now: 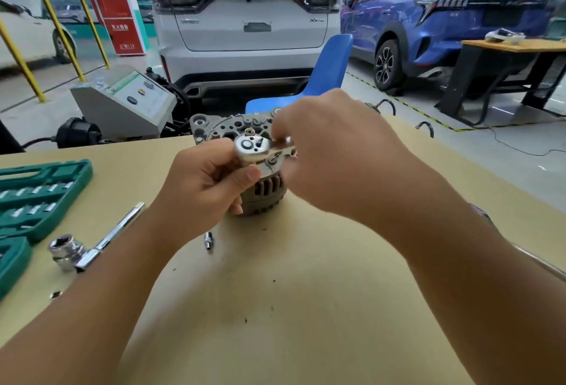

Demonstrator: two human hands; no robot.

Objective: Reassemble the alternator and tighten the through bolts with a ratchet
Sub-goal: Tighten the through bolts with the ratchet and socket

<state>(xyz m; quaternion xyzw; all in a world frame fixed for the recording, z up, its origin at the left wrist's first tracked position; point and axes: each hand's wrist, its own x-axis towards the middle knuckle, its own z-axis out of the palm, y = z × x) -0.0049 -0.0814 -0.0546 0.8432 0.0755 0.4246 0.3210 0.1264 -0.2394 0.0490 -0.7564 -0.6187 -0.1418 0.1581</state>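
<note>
Alternator (263, 191) standing mid-tabletop (306, 292), left hand (202, 188) gripping its side, right hand (337, 151) fingers curling round ratchet (254, 148) handle, handle mostly hidden, bolts obscured.

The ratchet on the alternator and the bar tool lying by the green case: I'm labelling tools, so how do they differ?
The ratchet is in both hands atop the alternator; the bar tool lies untouched on the table. The ratchet shows a round head; the bar tool carries a big socket. Both are shiny metal.

Single head-worn view, facing forward and down, close over the table (306, 292), cars (245, 16) beyond
</note>
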